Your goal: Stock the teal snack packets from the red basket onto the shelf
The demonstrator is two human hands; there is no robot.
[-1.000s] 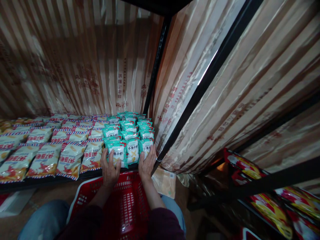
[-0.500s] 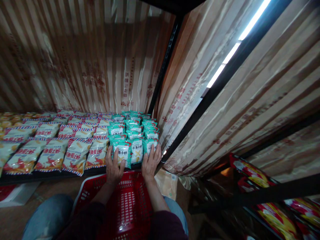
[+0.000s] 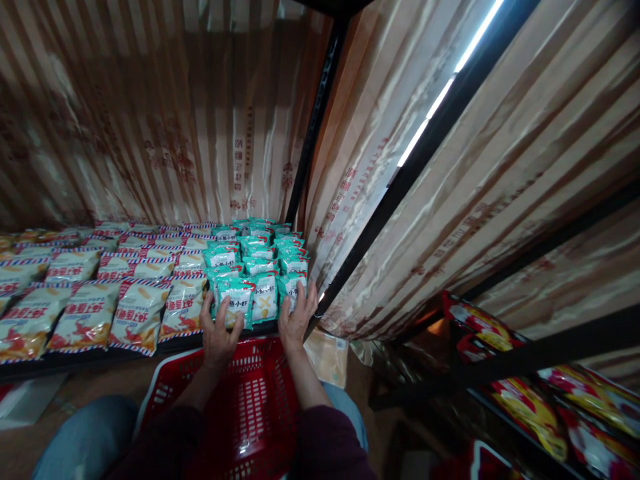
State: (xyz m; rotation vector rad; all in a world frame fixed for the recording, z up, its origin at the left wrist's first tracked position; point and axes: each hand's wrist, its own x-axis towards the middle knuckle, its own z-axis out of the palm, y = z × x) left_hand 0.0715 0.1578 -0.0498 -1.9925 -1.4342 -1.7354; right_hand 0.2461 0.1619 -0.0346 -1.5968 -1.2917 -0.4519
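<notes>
At the right end of a low shelf, small teal-and-white snack bags (image 3: 264, 298) stand in rows. My left hand (image 3: 220, 337) holds the left front teal snack bag (image 3: 237, 298), with the thumb across its lower front and the fingers along its left side. Around the right front teal snack bag (image 3: 289, 288) curls my right hand (image 3: 296, 320), thumb on the left and fingers on the right. Both bags stand upright in the front row. Under my forearms is a red plastic basket (image 3: 253, 400) with slotted walls.
Larger white snack bags with striped edges (image 3: 135, 313) fill the shelf to the left. A dark slanted bar (image 3: 380, 207) and pleated curtain (image 3: 270, 133) bound the right and back. Red-and-yellow packets (image 3: 530, 413) lie on a lower rack at right.
The view has turned slightly, so the shelf appears further left. My hands stay at the same two teal bags; the right fingers have curled a little more around theirs.
</notes>
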